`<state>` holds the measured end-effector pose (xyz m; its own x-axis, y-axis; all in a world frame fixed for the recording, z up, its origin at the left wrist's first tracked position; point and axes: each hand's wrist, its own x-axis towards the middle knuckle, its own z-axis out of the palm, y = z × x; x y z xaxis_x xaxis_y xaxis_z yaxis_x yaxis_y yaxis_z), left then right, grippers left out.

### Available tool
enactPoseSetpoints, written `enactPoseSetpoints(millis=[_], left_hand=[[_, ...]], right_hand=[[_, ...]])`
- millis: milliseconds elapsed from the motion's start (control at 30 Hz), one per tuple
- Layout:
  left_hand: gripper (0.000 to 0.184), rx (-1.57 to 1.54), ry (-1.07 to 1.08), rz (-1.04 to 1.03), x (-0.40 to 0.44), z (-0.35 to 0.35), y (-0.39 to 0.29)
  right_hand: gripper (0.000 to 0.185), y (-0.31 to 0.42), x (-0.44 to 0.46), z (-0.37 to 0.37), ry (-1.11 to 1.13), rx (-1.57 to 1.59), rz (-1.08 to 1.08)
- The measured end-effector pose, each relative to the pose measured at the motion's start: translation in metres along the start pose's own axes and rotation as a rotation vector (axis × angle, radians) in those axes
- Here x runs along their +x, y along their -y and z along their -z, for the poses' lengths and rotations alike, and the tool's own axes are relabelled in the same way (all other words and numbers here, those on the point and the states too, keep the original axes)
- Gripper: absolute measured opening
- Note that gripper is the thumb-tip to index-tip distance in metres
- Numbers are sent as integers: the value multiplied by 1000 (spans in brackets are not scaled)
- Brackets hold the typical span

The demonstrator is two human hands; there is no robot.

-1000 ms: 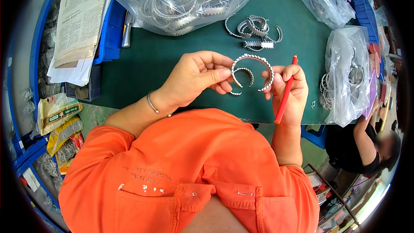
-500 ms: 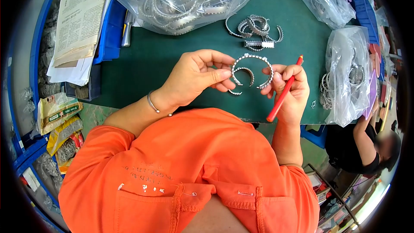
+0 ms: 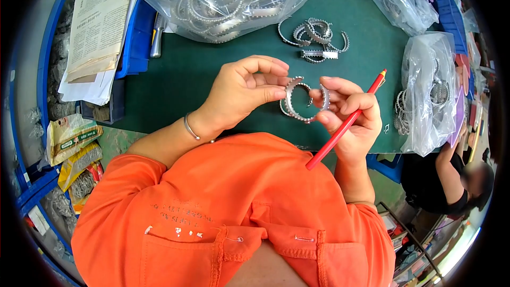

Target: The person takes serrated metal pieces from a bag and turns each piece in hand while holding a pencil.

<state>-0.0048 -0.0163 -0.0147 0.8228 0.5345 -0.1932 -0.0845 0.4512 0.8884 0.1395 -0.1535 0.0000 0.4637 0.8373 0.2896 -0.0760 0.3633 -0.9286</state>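
Between both hands is a toothed metal ring (image 3: 289, 100) with a gap, its opening now facing up. My left hand (image 3: 241, 93) pinches its left side between thumb and fingers. The fingertips of my right hand (image 3: 353, 114) hold the ring's right side, and a red pencil (image 3: 345, 128) lies across that palm, tip up to the right. Behind the held ring, part of another curved toothed piece shows low over the green table (image 3: 212, 64). Further back lies a small pile of similar metal rings (image 3: 319, 32).
A large clear bag of rings (image 3: 212, 8) lies at the back. More bags (image 3: 425, 85) are at the right. Newspapers (image 3: 98, 26) rest by a blue bin (image 3: 139, 40) at the left, near a metal tool (image 3: 156, 40). Another person (image 3: 433, 180) is at far right.
The held ring has turned, its gap going from the bottom to the top. My right fingers have shifted on it, and the red pencil has tilted, its lower end swinging left.
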Motion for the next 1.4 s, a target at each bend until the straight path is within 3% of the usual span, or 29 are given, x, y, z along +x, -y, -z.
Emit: enactPoseSetpoints(millis=[133,233,367,567,833,900,1067,1167,1233,1300,1333,1400], left_hand=[[20,-25,28,10,2,2,0],[31,58,128,96,1,1,-4],[49,-134,192,153,1,-5,-7],[31,-73,165,146,0,-5,-8],[21,93,124,-253,-2,-3,-5],[21,95,133,-279,-3,-5,-10],[22,139,197,-363,-2,-11,-17],[20,59,207,-273,-3,-17,-22],[18,552,364,-433,-1,-14,-34],[22,735,341,-802,6,-15,-49],[25,820,298,-944,10,-14,-67],[27,1012,107,-1217,18,-8,-96]], right_hand=[[28,-2,0,1,49,74,39],[30,-1,0,3,67,83,76],[34,3,-1,4,97,220,65],[38,1,1,11,113,242,49],[34,-7,-1,22,54,6,87],[32,-8,-4,22,-24,143,-63],[32,-18,-5,18,12,242,-137],[37,-16,-6,9,-40,258,-219],[37,-14,-4,11,15,91,-254],[34,-17,-4,15,24,-58,-179],[30,-17,-4,12,-51,-13,-231],[20,-18,-4,15,-82,-296,-263]])
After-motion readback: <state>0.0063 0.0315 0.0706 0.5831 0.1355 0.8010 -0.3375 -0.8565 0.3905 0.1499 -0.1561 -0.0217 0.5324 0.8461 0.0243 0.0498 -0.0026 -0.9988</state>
